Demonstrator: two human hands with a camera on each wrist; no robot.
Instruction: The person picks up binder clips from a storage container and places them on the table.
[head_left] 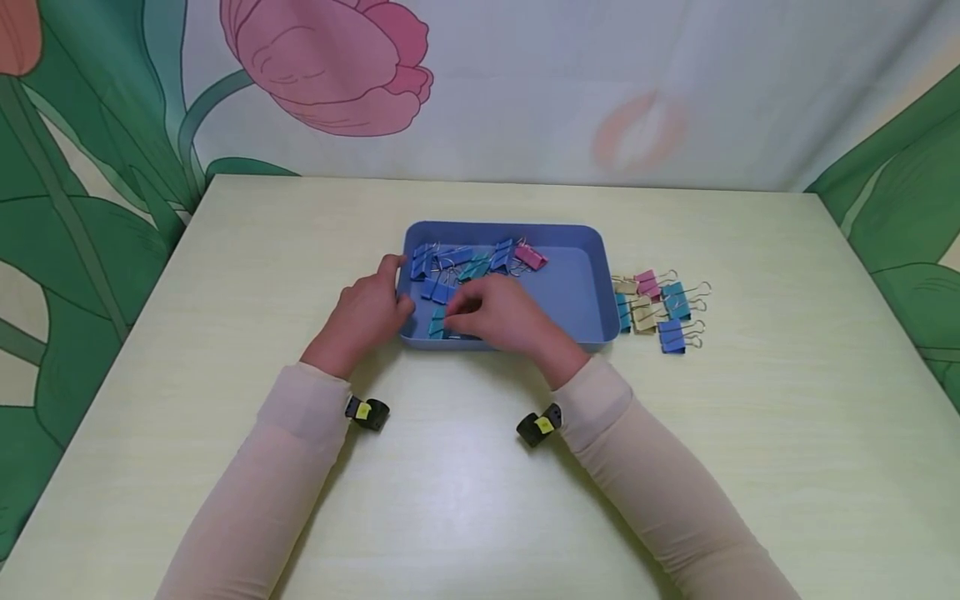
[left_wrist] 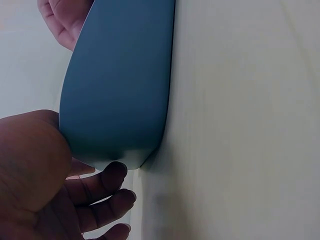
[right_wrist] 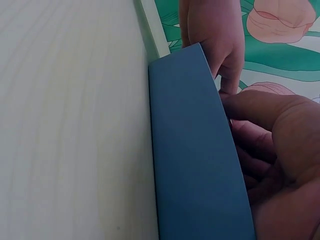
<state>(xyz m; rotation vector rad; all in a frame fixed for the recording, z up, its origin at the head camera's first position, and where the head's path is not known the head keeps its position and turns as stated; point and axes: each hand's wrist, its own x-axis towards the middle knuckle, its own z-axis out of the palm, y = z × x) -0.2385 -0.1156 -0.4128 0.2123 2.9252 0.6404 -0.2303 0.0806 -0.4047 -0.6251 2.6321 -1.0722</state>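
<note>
My left hand [head_left: 360, 315] grips the tray [head_left: 573, 287]; I can't tell if my right hand [head_left: 508, 315] pinches the teal clip [head_left: 437, 323], likely light, stiff, best held by its spine.

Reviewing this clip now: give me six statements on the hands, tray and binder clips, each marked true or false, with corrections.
1. The right hand reaches over the blue tray. True.
2. In the head view, the left hand is at the tray's right end. False: it is at the left end.
3. A group of binder clips lies on the table outside the tray. True.
4. Every clip visible in the tray is blue. False: a pink clip and teal clips also show.
5. The group outside the tray includes a cream clip. True.
6. The left wrist view shows several clips. False: none are visible there.
</note>
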